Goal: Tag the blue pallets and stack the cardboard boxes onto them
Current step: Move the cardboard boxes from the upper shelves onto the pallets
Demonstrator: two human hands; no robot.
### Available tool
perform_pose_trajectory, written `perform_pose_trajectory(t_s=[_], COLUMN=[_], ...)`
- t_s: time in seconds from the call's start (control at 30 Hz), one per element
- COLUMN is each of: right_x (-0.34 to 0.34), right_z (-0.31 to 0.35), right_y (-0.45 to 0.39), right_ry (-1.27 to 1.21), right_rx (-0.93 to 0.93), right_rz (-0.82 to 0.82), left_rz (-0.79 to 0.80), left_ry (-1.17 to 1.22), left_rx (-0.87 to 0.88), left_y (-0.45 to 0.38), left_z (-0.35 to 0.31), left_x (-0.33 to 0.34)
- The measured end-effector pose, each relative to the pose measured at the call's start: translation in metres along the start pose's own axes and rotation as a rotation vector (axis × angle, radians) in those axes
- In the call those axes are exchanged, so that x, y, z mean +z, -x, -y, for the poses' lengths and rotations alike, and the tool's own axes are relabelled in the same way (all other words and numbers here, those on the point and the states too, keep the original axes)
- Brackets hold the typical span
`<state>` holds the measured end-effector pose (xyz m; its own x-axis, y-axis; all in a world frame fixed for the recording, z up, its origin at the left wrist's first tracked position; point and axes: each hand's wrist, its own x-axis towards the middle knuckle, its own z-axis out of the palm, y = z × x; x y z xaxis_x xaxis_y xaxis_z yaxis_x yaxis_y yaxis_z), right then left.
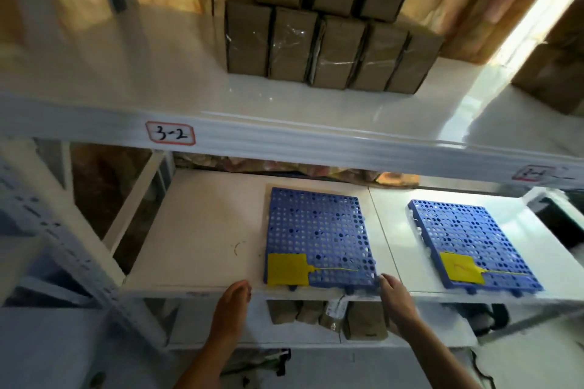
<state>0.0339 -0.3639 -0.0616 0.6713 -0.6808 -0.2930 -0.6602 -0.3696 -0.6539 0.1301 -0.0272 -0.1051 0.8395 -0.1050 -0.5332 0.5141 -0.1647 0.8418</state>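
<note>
Both blue pallets (pixel 319 235) (pixel 474 243) lower-centre already carried yellow tags (pixel 287 269). L hand (pixel 234 300) & R hand (pixel 395 294) were empty, fingers loosely curled at shelf edge. Best next: lift boxes (pixel 328 50) upper-centre two-handed, set square.

Strong daylight enters from the far right, blowing out a white strip there and laying glare on the glossy upper shelf (pixel 196 73). The lower shelf (pixel 202 230) is dimmer, brightest at its right end. The whole picture is soft, with the wrapped boxes (pixel 325 50) smeared and the shelf lines bowed toward the edges.
</note>
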Motion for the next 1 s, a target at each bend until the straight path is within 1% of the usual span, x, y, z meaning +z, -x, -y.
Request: perform_pose_trajectory(t_s=[0.1, 0.23, 0.33, 0.47, 0.57, 0.67, 0.77, 0.87, 0.93, 1.0], right_x=[-0.009, -0.029, -0.051, -0.085, -0.114, -0.14, -0.153, -0.159, -0.157, -0.152], right_z=[-0.005, 0.014, 0.05, 0.11, 0.157, 0.202, 0.238, 0.265, 0.279, 0.296], right_y=[0.02, 0.057, 0.094, 0.154, 0.199, 0.233, 0.247, 0.249, 0.243, 0.234], right_ry=[0.098, 0.197, 0.25, 0.317, 0.29, 0.28, 0.218, 0.127, 0.06, 0.019], right_rx=[-0.02, -0.216, -0.38, -0.576, -0.739, -0.85, -0.904, -0.947, -0.944, -0.949], right_rz=[0.07, 0.055, 0.06, 0.007, -0.021, -0.023, -0.059, -0.083, -0.081, -0.1], left_rz=[0.026, 0.003, -0.014, -0.109, -0.091, -0.135, -0.212, -0.251, -0.248, -0.222], left_ry=[-0.025, -0.203, -0.368, -0.577, -0.672, -0.665, -0.628, -0.546, -0.584, -0.488], left_rx=[-0.009, 0.193, 0.402, 0.653, 0.803, 0.9, 0.915, 0.919, 0.957, 0.966], left_y=[0.031, 0.079, 0.132, 0.21, 0.259, 0.29, 0.301, 0.299, 0.292, 0.277], left_z=[0.01, -0.011, -0.057, -0.135, -0.189, -0.239, -0.28, -0.31, -0.325, -0.338], left_x=[0.001, 0.019, 0.035, 0.049, 0.047, 0.035, 0.019, 0.004, -0.004, -0.011])
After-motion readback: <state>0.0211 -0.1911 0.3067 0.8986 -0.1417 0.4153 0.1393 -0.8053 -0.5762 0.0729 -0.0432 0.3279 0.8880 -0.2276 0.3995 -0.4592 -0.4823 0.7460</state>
